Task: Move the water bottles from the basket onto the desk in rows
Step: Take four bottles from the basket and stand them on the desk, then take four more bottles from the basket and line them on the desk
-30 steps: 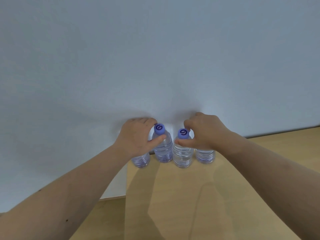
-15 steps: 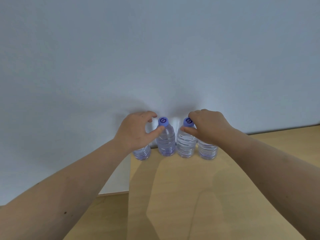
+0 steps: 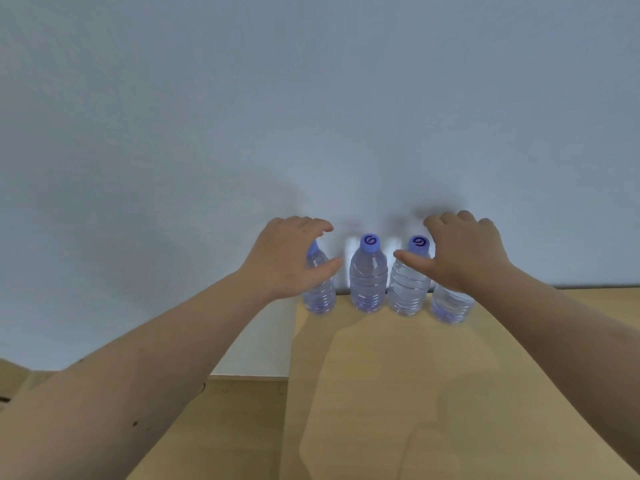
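Four clear water bottles with blue caps are standing upright in one row along the far edge of the worktop [image 3: 398, 393], right against the pale wall [image 3: 311, 116]. The second bottle [image 3: 367, 275] and the third bottle [image 3: 408, 285] are sitting in the gap between the two hands, caps fully showing, close beside each other. The left hand [image 3: 287, 261] is hovering with its fingers [image 3: 320, 226] spread and curved, released, gripping nothing; the first bottle [image 3: 318, 285] is standing just behind its thumb and palm, partly hidden. The right hand [image 3: 464, 254] is likewise loose, its fingers [image 3: 465, 216] arched above the row and its thumb pointing toward the third bottle's shoulder; whether the thumb is touching it cannot be told. The fourth bottle [image 3: 450, 304] is showing only its lower half beneath the right wrist. Both bare forearms are reaching in from the near corners. To the left of the worktop's edge, a wooden floor [image 3: 221, 420] is lying lower down.
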{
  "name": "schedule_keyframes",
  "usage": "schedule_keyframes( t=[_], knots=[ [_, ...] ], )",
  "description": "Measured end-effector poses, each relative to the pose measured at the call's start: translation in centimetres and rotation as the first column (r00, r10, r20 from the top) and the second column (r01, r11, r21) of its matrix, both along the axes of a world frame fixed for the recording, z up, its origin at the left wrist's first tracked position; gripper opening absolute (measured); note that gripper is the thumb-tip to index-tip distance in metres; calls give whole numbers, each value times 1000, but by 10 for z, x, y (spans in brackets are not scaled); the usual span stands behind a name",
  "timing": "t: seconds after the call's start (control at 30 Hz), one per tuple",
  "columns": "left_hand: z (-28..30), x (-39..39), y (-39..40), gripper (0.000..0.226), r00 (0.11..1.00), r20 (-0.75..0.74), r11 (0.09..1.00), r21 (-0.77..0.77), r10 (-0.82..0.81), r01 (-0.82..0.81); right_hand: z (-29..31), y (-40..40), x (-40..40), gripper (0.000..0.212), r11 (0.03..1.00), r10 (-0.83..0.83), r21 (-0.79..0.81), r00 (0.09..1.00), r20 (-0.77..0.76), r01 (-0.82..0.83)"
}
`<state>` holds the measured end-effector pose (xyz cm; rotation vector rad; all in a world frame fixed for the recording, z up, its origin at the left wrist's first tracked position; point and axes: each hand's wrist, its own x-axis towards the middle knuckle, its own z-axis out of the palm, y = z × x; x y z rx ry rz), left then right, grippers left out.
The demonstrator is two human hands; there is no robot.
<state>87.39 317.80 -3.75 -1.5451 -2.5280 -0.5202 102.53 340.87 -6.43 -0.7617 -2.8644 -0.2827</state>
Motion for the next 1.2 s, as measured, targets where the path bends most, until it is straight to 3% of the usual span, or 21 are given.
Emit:
schedule_keyframes(
  t=[0.1, 0.23, 0.43, 0.57, 0.8, 1.0, 1.2],
  knots=[
    [7, 1, -24, 63, 998, -52, 999, -19, 27, -29, 14, -16, -16, 84, 995, 89, 47, 992, -85, -85],
    [19, -2, -70, 70, 983, -167, 993, -77, 74, -88, 33, -75, -47, 74, 904, 424, 47, 873, -240, -425],
    [43, -22, -189, 85, 932, -295, 954, -150, 209, -261, 59, -215, -110, 81, 720, 692, 12, 717, -83, -694],
    [51, -42, -310, 94, 870, -342, 877, -200, 354, -436, 71, -325, -156, 88, 609, 793, -13, 609, -28, -793],
    [46, -42, -547, 102, 701, -327, 649, -268, 633, -712, 74, -552, -214, 90, 363, 931, -84, 364, 1, -928],
    [36, -31, -697, 100, 561, -290, 487, -291, 775, -824, 62, -709, -242, 91, 162, 984, -177, 172, -42, -971],
    [4, -76, -797, 96, 461, -241, 379, -318, 854, -869, 30, -836, -319, 90, 14, 998, -237, 26, -51, -972]
  ],
)
